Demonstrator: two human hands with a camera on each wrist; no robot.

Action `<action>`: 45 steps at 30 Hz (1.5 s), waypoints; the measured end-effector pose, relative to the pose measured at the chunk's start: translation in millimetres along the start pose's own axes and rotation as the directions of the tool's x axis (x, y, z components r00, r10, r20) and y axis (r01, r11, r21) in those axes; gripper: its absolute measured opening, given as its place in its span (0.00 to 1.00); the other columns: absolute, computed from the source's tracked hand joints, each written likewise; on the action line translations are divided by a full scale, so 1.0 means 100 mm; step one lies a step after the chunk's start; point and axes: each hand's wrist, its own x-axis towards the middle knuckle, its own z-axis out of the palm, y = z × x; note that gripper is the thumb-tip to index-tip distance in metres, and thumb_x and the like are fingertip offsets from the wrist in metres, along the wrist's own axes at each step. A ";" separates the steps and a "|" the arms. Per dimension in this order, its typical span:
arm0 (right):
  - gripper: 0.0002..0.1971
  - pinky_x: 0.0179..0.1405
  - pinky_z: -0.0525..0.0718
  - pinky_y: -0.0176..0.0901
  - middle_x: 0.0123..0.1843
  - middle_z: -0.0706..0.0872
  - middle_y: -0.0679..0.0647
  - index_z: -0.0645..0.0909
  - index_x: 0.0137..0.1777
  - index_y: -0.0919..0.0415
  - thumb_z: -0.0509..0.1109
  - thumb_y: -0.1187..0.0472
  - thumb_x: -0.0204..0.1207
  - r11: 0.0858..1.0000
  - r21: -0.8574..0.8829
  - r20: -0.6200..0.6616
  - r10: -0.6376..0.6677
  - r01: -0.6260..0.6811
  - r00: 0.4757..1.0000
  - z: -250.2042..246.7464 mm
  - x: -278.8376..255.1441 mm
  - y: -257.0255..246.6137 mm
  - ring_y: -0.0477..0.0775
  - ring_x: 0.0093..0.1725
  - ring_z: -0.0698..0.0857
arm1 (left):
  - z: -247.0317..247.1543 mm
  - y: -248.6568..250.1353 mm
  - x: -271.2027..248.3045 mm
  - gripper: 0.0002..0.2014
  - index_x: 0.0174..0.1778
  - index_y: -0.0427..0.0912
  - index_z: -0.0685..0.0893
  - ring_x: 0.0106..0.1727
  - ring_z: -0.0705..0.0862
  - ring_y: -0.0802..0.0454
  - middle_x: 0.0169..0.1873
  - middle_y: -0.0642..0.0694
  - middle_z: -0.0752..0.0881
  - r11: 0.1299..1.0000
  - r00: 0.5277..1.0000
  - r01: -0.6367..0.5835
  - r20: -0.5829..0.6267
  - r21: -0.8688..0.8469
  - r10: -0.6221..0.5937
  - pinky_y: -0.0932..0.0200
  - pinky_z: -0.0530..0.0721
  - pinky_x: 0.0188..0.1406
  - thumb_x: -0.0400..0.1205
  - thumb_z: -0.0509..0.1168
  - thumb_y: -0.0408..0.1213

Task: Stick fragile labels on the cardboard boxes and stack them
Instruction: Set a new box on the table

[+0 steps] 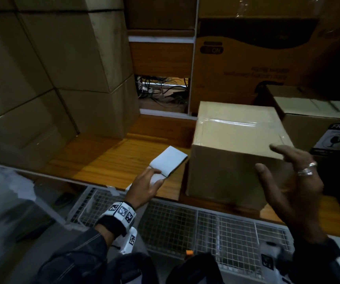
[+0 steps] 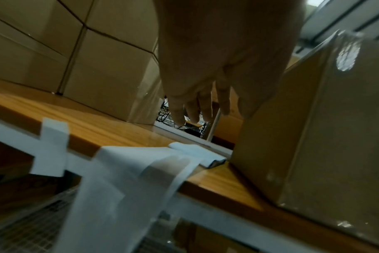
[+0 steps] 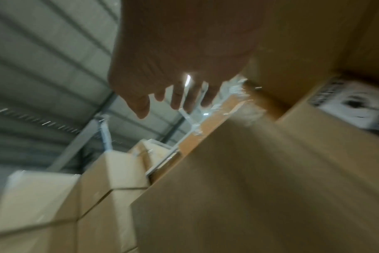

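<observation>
A plain taped cardboard box (image 1: 236, 144) stands on the wooden table (image 1: 107, 160), near its front edge. To its left lies a folded white stack of labels (image 1: 169, 160). My left hand (image 1: 156, 176) reaches over the stack's near end with its fingers straight. In the left wrist view the left hand (image 2: 206, 116) hovers above the label stack (image 2: 197, 154), and a white strip (image 2: 130, 188) hangs off the table edge. My right hand (image 1: 267, 158), rings on its fingers, is spread open by the box's front right corner and holds nothing. The right wrist view is blurred, showing the right hand (image 3: 162, 106) above the box (image 3: 249, 188).
A second box carrying a black-and-white fragile label (image 1: 335, 140) sits at the right. Tall stacks of cardboard boxes (image 1: 52, 68) fill the left, and a large printed box (image 1: 247, 58) stands behind. Cables (image 1: 161, 91) show in the back gap. A wire mesh rack (image 1: 185, 228) lies below the table.
</observation>
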 end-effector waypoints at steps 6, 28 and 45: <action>0.09 0.45 0.86 0.44 0.50 0.89 0.52 0.87 0.58 0.64 0.75 0.63 0.80 0.990 0.141 0.135 -0.042 0.023 0.990 0.75 0.00 -0.54 0.50 0.47 0.88 | -0.05 -0.61 0.04 0.51 0.85 0.49 0.70 0.87 0.62 0.50 0.87 0.46 0.65 0.973 0.910 -0.039 0.411 0.229 -0.060 0.51 0.62 0.83 0.75 0.39 0.80; 0.20 0.57 0.80 0.50 0.66 0.86 0.52 0.83 0.68 0.54 0.75 0.48 0.79 0.945 -0.311 0.785 0.316 -0.102 0.533 3.98 -0.49 -0.53 0.57 0.64 0.82 | -0.78 -1.71 -0.45 0.27 0.56 0.53 0.90 0.74 0.79 0.54 0.68 0.51 0.85 0.945 0.958 -0.263 0.172 0.195 0.231 0.42 0.67 0.82 0.91 0.48 0.61; 0.08 0.29 0.67 0.36 0.42 0.85 0.48 0.81 0.59 0.54 0.63 0.52 0.89 0.958 -0.280 0.754 0.255 -0.054 0.606 4.01 -0.11 -0.94 0.52 0.40 0.85 | -0.96 -1.78 -0.50 0.13 0.63 0.50 0.85 0.64 0.82 0.50 0.62 0.49 0.84 0.885 0.990 -0.129 0.012 0.447 0.138 0.45 0.76 0.70 0.84 0.67 0.46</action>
